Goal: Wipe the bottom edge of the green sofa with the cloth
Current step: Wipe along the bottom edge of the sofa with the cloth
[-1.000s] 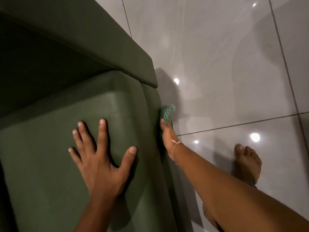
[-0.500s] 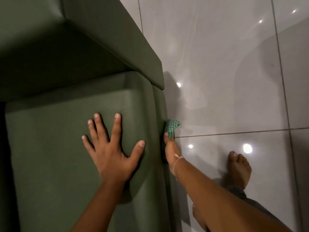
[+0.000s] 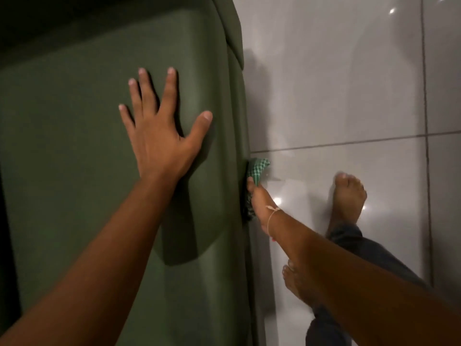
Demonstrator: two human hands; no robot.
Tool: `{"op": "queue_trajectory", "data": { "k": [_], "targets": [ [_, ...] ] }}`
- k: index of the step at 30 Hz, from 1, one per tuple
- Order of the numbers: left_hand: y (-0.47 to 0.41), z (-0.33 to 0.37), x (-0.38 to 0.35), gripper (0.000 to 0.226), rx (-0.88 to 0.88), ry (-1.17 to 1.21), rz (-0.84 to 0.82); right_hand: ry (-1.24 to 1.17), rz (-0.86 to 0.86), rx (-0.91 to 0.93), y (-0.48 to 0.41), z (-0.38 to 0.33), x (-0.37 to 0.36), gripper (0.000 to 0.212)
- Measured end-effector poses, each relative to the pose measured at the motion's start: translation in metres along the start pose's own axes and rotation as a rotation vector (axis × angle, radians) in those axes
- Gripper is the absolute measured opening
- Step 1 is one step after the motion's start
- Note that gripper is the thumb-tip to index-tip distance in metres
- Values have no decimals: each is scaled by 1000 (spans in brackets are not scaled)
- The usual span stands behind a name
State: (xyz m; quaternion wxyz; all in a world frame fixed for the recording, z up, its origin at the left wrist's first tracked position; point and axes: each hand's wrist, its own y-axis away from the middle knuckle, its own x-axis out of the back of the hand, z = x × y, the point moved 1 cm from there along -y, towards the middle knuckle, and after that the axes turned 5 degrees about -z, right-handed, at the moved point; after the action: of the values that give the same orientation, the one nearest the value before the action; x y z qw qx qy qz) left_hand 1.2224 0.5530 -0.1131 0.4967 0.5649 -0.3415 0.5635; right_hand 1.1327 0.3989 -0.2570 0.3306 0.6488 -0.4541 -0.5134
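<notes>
Glossy pale floor tiles [image 3: 349, 96] with dark grout lines, lamp glints scattered across them; against that, left hand [image 3: 159, 136] splayed flat on the green sofa [image 3: 74, 171] seat cushion, fingers spread and thumb wide, gripping nothing, judged to be propping the body's weight during the lean forward and down; dented cushion and dark shadow under the wrist in keeping with that load. Right hand [image 3: 258, 201] reached down past the seat's front edge, closed around a green checked cloth [image 3: 258, 168], knuckles turned toward the sofa so that the fabric sits pressed between hand and upholstery; one bunched end of the cloth poking out ahead of the fingers, another part trapped dark between hand and sofa face; thin pale thread bracelet [image 3: 272, 216] looped at the wrist. Cloth low on the sofa's front face, near the floor, just beside a grout line; exact contact with the very bottom edge hidden by the seat's overhang, so cannot be told for certain. Hands well apart, one atop the seat, one below its rim; probably mid-stroke along the base, much of the edge toward the near end seemingly left to cover. Farther out, two bare feet [image 3: 348, 196] on the tiles, dark trouser cuffs [image 3: 349, 236] above them, planted clear of the sofa to leave the arm room.
</notes>
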Motion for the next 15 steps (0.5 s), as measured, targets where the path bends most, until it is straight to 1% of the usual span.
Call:
{"op": "queue_trajectory", "data": {
  "k": [4,6,8,9,12,13,15],
  "targets": [
    [60,-3,-7,85,-48,-44,-35,-20,-39,105,9,29,2,60],
    [98,-8,-12,86,-70,-60,-47,-13,3,83,12,50,-2,65],
    [134,-15,-17,87,-69,-44,-58,-55,59,47,2,90,3,75],
    [152,-17,-20,87,-64,-37,-62,-81,70,42,1,108,6,77],
    [200,-23,-29,86,-35,-35,-70,-79,23,-56,26,136,10,62],
    [217,-24,-33,85,-20,-36,-74,-68,4,-60,31,142,12,59],
    [250,-25,-39,84,14,-39,-78,-47,-14,10,32,149,17,57]
  ]
}}
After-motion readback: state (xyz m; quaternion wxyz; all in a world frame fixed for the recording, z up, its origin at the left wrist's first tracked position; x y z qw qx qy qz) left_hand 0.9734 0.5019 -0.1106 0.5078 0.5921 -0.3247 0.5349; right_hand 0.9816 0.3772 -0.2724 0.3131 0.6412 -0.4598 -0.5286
